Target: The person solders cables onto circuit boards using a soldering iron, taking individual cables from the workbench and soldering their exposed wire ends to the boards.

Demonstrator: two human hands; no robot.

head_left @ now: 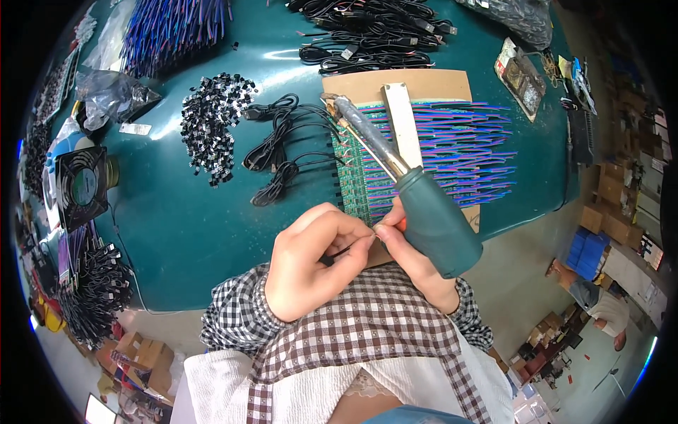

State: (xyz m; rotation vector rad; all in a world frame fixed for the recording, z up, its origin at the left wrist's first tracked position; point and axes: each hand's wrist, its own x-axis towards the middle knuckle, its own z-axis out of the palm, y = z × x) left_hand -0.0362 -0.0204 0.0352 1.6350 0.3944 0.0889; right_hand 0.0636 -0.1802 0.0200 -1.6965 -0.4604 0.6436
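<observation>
In front of my body both hands meet fingertip to fingertip. My left hand (311, 258) is closed in a pinch on a thin black cable (342, 251), whose end is mostly hidden between the fingers. A soldering iron (438, 220) with a thick dark green handle is held in my right hand (418, 267), its metal barrel slanting up and to the left. The right thumb and forefinger also press together at the cable's end. Just beyond lies a panel of green circuit boards (357, 185) with many blue, red and black wires (470, 152) running right.
A pale bar (402, 124) lies across the boards on a cardboard sheet (452, 83). Black cables (277, 141) and a heap of small connectors (215, 127) lie to the left. A fan (83, 185) stands far left; a grimy tray (521, 79) sits at the right. Cable bundles (381, 32) fill the back.
</observation>
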